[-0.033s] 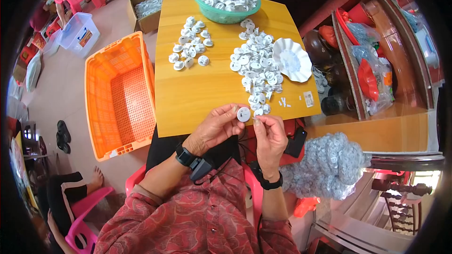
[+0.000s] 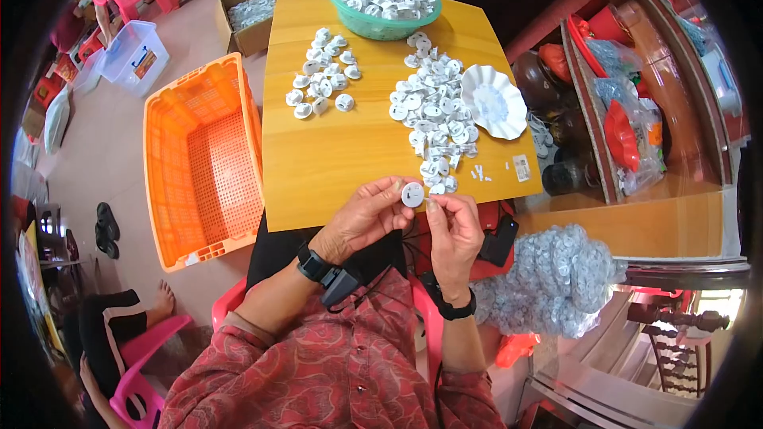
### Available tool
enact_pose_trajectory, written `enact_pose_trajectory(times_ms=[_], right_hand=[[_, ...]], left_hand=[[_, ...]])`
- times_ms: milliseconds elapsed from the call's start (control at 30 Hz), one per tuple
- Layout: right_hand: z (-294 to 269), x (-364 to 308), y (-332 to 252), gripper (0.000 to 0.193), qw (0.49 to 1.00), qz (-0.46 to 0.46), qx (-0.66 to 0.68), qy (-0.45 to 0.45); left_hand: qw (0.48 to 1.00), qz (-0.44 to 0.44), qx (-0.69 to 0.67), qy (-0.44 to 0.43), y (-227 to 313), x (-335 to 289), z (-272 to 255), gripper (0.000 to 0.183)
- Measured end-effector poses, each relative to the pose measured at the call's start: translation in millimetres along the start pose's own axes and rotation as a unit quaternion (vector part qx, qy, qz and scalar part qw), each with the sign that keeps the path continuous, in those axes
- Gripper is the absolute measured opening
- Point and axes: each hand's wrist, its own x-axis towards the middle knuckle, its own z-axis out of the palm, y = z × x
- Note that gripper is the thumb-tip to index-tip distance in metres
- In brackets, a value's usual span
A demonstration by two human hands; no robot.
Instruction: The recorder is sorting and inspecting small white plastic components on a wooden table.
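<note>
Over the table's near edge, my left hand (image 2: pixel 370 213) pinches a round white plastic piece (image 2: pixel 412 195) with a small dark slot, its flat face turned up. Just right of it, my right hand (image 2: pixel 456 240) has thumb and forefinger pressed together; anything between them is too small to name. Beyond my fingers, a long heap of similar white plastic pieces (image 2: pixel 433 107) spreads over the yellow table (image 2: pixel 318 167). A smaller group of white pieces (image 2: pixel 324 71) sits farther left. Beside the heap lies a white fluted dish (image 2: pixel 509 117) with tiny pale bits inside.
A green basin (image 2: pixel 381 28) heaped with white pieces stands at the table's far edge. On the floor at left is an orange crate (image 2: pixel 203 163). A large bag of clear plastic pieces (image 2: pixel 556 278) rests at my right, beside a cabinet. Another person's leg (image 2: pixel 131 322) shows lower left.
</note>
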Motion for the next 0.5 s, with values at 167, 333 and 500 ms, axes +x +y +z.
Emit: enact_pose_trajectory(times_ms=[167, 333, 500], right_hand=[[2.1, -1.1, 0.1, 0.007, 0.997, -0.035, -0.069, -0.017], [0.6, -2.1, -6.0, 0.006, 0.993, -0.049, -0.097, -0.034], [3.2, -1.8, -7.1, 0.005, 0.992, -0.056, -0.107, -0.037]], left_hand=[[1.0, -0.002, 0.023, 0.012, -1.0, -4.7, -1.5, 0.031], [0.999, -0.002, 0.043, 0.011, -1.4, -7.3, -2.6, 0.03], [0.999, 0.001, 0.051, 0.002, -3.6, -7.1, -4.7, 0.033]])
